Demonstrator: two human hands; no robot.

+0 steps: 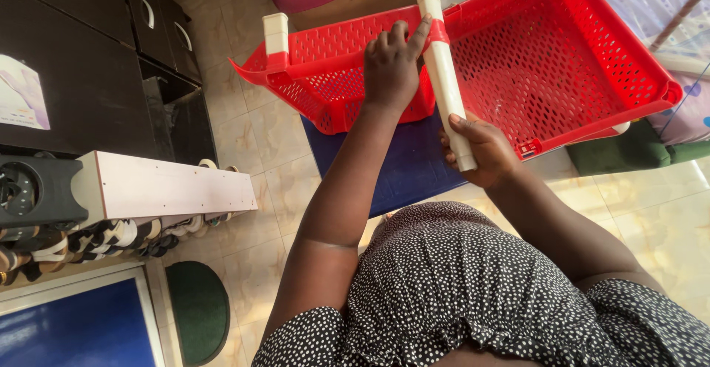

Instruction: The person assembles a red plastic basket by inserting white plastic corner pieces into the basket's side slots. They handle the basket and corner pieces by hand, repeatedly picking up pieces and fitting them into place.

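Observation:
A red perforated plastic basket (562, 56) is tilted up in front of me. A white plastic tube (442, 71) runs through a red corner sleeve of the basket. My right hand (477, 149) grips the lower end of this tube. My left hand (392, 67) rests on the basket's rim beside the tube, its fingers touching the red sleeve. A second white tube (276, 34) stands in the basket's far left corner.
A blue mat (407, 167) lies on the tiled floor under the basket. A white shelf board (170, 186) with several shoes under it is at the left, next to dark cabinets (81, 64). A green round mat (198, 308) lies at lower left, a green cushion (629, 152) at right.

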